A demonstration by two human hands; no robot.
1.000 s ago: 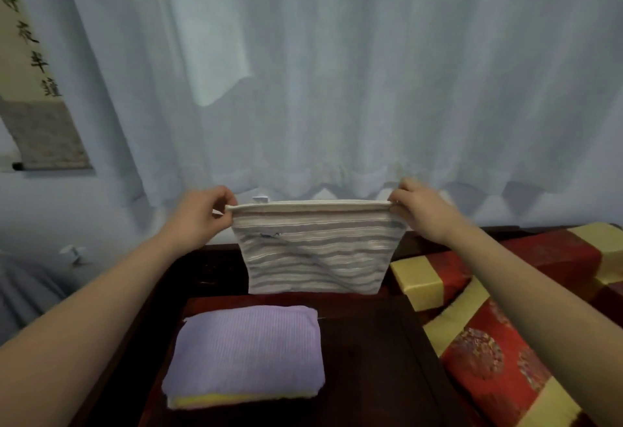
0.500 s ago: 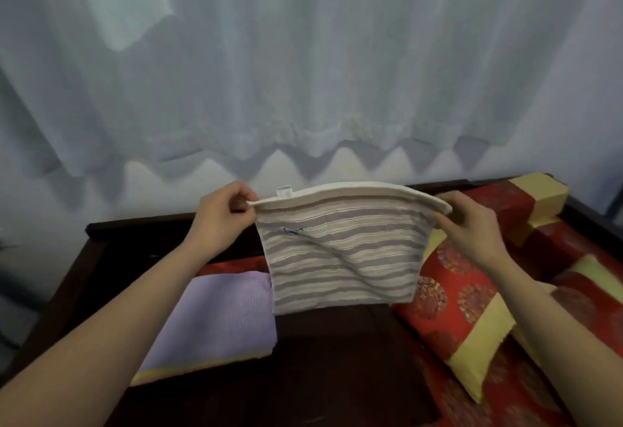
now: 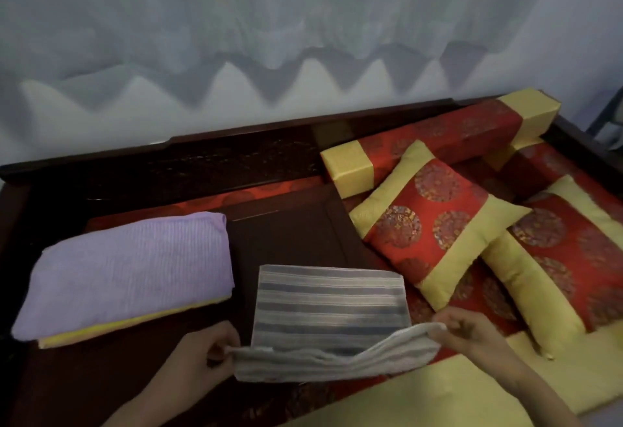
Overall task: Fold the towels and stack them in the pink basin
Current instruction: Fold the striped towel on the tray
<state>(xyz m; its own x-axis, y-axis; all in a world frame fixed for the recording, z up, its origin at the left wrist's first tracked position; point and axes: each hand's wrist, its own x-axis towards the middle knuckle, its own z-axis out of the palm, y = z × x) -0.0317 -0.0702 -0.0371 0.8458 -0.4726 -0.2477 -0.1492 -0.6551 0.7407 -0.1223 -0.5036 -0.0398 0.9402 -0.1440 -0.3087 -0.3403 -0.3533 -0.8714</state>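
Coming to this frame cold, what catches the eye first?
The grey striped towel at front centre, its near edge pinched by the left hand and right hand. Left of it lies a folded purple towel on a yellow towel; to its right, red-and-gold cushions.

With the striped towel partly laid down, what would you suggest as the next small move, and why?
Probably carry the near edge forward over the far edge, halving the striped towel. The left hand and right hand each pinch a near corner, and the far part already lies flat on the dark table.
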